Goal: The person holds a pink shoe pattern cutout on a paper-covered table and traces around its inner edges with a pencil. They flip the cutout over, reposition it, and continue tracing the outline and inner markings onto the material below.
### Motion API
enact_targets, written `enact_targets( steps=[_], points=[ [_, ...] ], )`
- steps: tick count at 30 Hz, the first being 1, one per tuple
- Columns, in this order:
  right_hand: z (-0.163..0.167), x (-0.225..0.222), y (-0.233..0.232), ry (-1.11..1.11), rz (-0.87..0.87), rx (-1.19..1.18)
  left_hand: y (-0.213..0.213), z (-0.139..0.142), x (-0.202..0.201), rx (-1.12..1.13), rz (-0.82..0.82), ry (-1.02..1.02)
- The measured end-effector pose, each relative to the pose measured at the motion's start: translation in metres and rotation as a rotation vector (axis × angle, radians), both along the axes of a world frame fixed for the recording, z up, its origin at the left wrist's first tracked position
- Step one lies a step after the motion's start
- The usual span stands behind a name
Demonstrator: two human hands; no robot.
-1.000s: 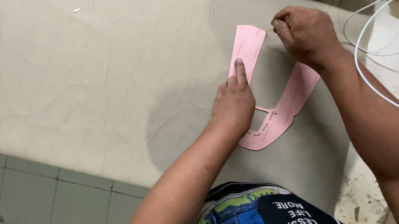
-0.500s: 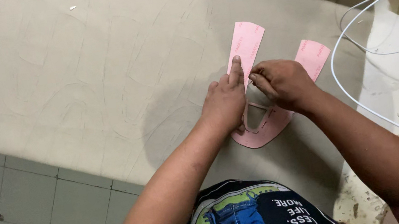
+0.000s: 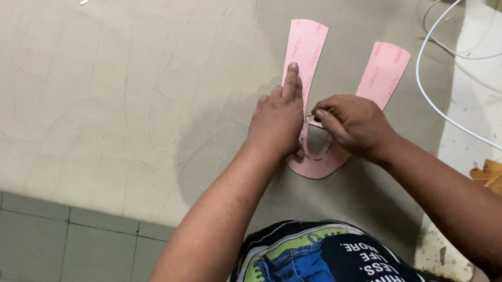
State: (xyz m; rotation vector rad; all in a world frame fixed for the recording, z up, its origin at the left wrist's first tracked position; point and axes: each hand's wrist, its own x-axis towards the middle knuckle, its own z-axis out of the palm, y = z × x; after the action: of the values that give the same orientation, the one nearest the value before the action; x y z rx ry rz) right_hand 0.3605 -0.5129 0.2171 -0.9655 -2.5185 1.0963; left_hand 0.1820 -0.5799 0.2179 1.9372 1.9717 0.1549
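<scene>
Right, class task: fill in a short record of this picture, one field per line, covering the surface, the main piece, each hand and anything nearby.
Surface: beige worktop
Main piece: pink U-shaped cut-out, lying flat, its two strips pointing away from the person
Left hand: pressing down on the left strip, forefinger stretched along it
Right hand: fingertips pinched at the inner edge of the curve
Nearby: white cable to the right

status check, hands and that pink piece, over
Left hand pressing pink U-shaped piece flat on beige surface, forefinger out. Right hand pinching at its inner edge. White cable off to the side, nothing in the way.
</scene>
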Motion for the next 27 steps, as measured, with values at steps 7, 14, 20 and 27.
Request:
enact_targets(
  steps=[7, 14, 20, 27],
  points=[
    [-0.018, -0.003, 0.004, -0.004, 0.038, -0.015, -0.006, -0.013, -0.009, -0.046, 0.001, -0.009],
    [-0.023, -0.013, -0.004, -0.011, 0.035, 0.050, -0.008, -0.009, -0.025, -0.107, 0.004, -0.032],
    [-0.024, -0.018, -0.013, -0.060, 0.036, 0.091, -0.011, 0.008, -0.030, -0.186, -0.003, -0.041],
    [-0.022, -0.018, -0.031, 0.013, 0.056, 0.091, -0.020, -0.001, -0.032, -0.184, 0.002, -0.037]
  ],
)
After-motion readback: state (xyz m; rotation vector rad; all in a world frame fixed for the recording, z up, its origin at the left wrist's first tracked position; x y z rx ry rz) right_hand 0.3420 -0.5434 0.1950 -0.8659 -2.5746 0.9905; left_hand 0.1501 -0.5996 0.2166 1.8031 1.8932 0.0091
